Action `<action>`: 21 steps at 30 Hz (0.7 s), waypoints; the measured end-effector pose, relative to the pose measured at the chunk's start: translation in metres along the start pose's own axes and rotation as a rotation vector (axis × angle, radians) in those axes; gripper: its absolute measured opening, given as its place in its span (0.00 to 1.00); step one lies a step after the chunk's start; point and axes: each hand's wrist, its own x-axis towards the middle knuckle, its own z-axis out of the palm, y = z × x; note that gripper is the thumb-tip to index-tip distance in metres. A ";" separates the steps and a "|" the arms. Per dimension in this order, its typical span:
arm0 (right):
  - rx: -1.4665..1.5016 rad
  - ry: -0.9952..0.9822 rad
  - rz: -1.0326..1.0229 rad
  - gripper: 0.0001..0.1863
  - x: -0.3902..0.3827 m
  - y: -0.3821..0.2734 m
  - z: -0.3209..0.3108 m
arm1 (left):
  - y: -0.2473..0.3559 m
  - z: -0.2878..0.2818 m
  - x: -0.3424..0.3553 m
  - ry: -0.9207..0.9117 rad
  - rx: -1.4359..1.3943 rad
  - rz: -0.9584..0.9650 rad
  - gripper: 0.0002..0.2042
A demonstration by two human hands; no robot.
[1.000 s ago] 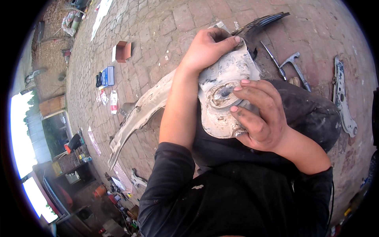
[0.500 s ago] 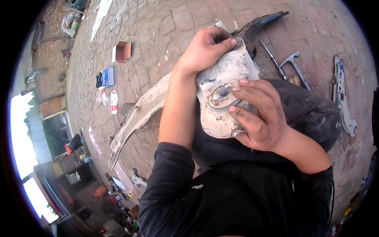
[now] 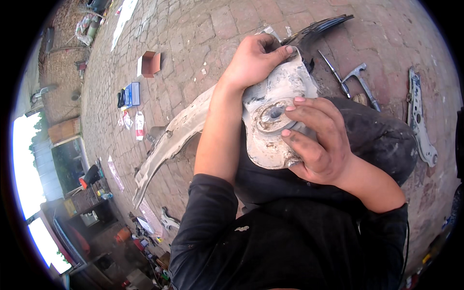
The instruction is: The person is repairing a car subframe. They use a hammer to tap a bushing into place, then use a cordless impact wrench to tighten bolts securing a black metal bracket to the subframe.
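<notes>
The left hand is gripping the upper end of the pale metal part; the right hand is clasping its lower end above the dark trousers. Little is changing (the part is sitting slightly further right).

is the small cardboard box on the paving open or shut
Open: the small cardboard box shows its brown inside, with nothing closed over it.

Lg. scuffed off-white metal part lies in front of me, dirt-caked rd. mount w/ hole facing up.
</notes>
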 end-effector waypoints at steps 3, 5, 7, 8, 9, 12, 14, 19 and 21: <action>-0.006 0.003 -0.011 0.17 -0.001 0.001 0.001 | -0.001 0.000 0.000 -0.017 -0.028 0.001 0.16; -0.007 0.004 -0.015 0.17 -0.001 0.002 0.001 | -0.005 -0.001 0.001 -0.030 -0.045 0.031 0.15; -0.003 -0.003 -0.012 0.17 -0.001 0.001 0.000 | -0.012 -0.003 0.000 -0.040 -0.055 0.103 0.14; 0.002 -0.010 -0.008 0.18 -0.001 0.001 -0.001 | -0.013 -0.004 -0.001 -0.062 -0.077 0.086 0.14; 0.003 -0.014 -0.006 0.18 -0.001 0.000 -0.001 | -0.012 -0.006 -0.002 -0.084 -0.098 0.070 0.14; -0.007 -0.022 -0.001 0.19 0.000 0.000 -0.002 | -0.004 -0.005 -0.004 -0.095 -0.135 -0.014 0.15; -0.010 -0.031 0.001 0.19 0.000 0.000 -0.002 | 0.003 -0.004 -0.003 -0.070 -0.083 -0.082 0.15; -0.012 -0.032 0.000 0.20 0.000 0.000 -0.002 | 0.005 -0.001 -0.001 -0.012 -0.019 -0.145 0.19; -0.013 -0.026 -0.001 0.19 0.000 0.000 -0.001 | 0.003 -0.001 0.000 -0.010 -0.024 -0.090 0.19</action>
